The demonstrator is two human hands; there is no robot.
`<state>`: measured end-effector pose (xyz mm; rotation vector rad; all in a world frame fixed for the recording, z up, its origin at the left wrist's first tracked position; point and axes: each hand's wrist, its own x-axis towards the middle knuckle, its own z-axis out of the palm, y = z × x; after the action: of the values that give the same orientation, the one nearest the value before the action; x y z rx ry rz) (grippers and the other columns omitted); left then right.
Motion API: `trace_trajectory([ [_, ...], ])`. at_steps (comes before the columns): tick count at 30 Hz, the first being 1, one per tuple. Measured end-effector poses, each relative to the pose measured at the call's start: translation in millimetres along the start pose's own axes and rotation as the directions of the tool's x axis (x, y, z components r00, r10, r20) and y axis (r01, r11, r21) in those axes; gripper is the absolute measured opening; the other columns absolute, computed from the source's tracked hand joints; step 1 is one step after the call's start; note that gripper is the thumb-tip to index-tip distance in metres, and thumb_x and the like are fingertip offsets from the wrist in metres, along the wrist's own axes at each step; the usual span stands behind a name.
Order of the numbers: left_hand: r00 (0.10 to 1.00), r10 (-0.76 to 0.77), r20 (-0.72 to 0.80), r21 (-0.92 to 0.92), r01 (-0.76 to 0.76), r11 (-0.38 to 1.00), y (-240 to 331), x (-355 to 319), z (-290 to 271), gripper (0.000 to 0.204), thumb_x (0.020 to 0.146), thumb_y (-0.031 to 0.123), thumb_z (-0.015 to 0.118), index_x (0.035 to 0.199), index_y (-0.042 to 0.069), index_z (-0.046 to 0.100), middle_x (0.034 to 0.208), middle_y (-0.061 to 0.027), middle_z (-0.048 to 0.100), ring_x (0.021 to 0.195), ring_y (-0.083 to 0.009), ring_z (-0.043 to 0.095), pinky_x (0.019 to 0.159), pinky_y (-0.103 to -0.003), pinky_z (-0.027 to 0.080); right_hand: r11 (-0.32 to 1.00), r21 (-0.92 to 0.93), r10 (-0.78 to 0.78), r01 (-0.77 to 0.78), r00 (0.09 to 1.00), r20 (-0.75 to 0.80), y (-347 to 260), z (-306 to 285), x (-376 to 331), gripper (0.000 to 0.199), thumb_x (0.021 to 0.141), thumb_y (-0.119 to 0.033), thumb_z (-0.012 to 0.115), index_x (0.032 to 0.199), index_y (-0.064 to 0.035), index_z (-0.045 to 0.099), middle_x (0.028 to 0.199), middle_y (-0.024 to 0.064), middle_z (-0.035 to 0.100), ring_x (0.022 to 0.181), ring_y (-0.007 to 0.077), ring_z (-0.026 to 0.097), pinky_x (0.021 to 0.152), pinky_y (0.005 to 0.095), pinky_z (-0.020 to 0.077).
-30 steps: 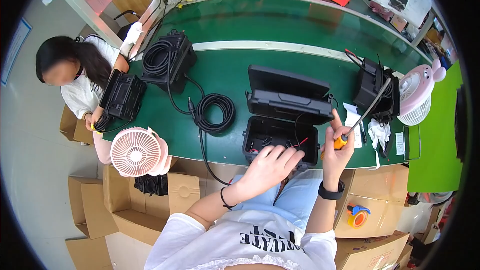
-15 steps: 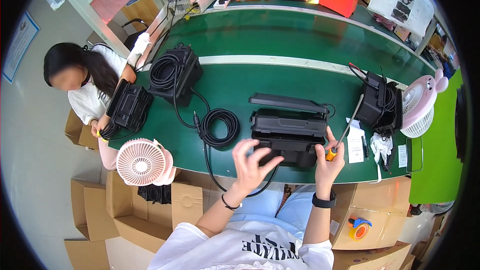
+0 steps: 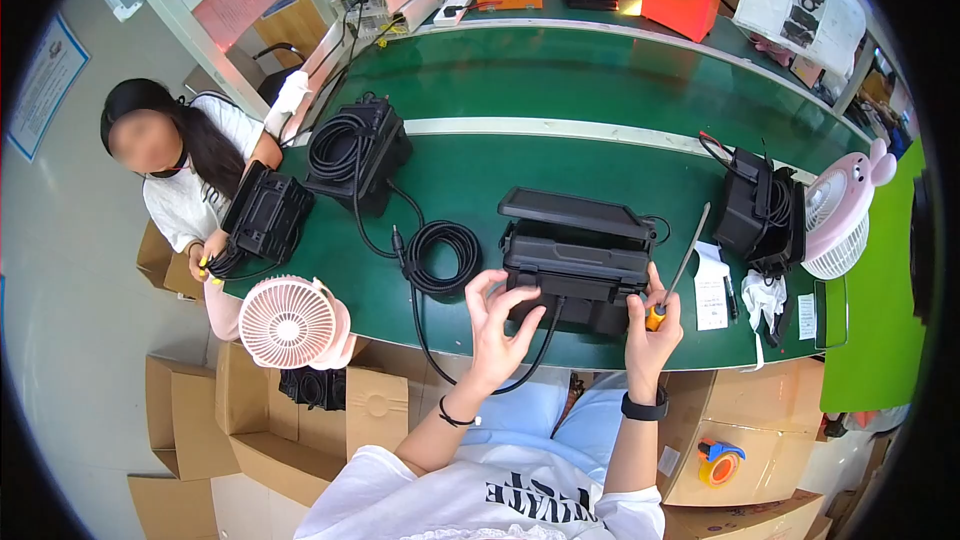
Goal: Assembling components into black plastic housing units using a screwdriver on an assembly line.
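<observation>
A black plastic case [image 3: 575, 262] stands at the front of the green table, a flat black panel [image 3: 575, 212] raised along its far side. My left hand [image 3: 495, 332] is at the case's near left corner, thumb and fingers apart, holding nothing. At the near right corner, my right hand [image 3: 652, 335] has its fingertips against the case. Tucked in that same hand is a screwdriver [image 3: 657, 316] with a yellow-orange handle, its long shaft pointing up and away. A black cable runs from the case's front, past my left wrist, to a coil [image 3: 440, 258] on the left.
Beyond the coil are a black box with cable [image 3: 360, 155] and a co-worker [image 3: 205, 175] holding cable beside another black case [image 3: 268, 210]. Pink fans [image 3: 290, 322] stand left and right. A white slip [image 3: 711, 295] lies right of my hand; cardboard boxes [image 3: 290, 440] sit below the table.
My left hand has moved in to the case's left corner, its fingers less spread. The dark gap along the case's front has narrowed. The screwdriver shaft has swung slightly left.
</observation>
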<state>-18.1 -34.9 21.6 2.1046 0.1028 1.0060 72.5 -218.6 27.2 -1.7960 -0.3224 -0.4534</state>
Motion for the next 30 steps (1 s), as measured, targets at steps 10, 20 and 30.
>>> trace_trajectory([
  [10, 0.988, 0.022, 0.150, 0.021, -0.026, 0.999, -7, 29, -11, 0.079, 0.071, 0.012, 0.082, 0.141, 0.010, 0.045, 0.148, -0.0180, 0.024, 0.135, -0.0395, 0.036, 0.113, -0.050, 0.033, 0.999, 0.003, 0.035, -0.035, 0.999, 0.019, -5, -1, 7, 0.036, 0.090, -0.016, 0.072, 0.080, -0.0053, 0.039, 0.126, 0.0228, 0.065, 0.101, 0.0197, 0.068, 0.079, 0.0271, 0.0517],
  [20, 0.995, -0.053, 0.082, -0.313, 0.076, 0.947, -17, 29, 8, 0.056, 0.072, -0.004, 0.075, 0.115, 0.013, 0.042, 0.151, -0.0188, 0.020, 0.143, -0.0468, 0.028, 0.110, -0.050, 0.040, 1.000, 0.008, -0.014, 0.016, 0.983, -0.181, -14, 5, -10, 0.027, 0.091, -0.005, 0.068, 0.086, -0.0049, 0.042, 0.113, 0.0171, 0.070, 0.096, 0.0209, 0.067, 0.085, 0.0316, 0.0519],
  [30, 0.998, -0.039, 0.052, -0.327, 0.054, 0.944, -20, 24, 10, 0.055, 0.073, -0.004, 0.074, 0.115, 0.013, 0.042, 0.151, -0.0194, 0.020, 0.143, -0.0466, 0.027, 0.112, -0.051, 0.038, 0.733, 0.556, 0.347, -0.392, 0.919, 0.190, -51, -4, -10, 0.032, 0.087, 0.001, 0.067, 0.098, -0.0111, 0.040, 0.116, 0.0144, 0.063, 0.095, 0.0093, 0.060, 0.055, 0.0165, 0.0489],
])
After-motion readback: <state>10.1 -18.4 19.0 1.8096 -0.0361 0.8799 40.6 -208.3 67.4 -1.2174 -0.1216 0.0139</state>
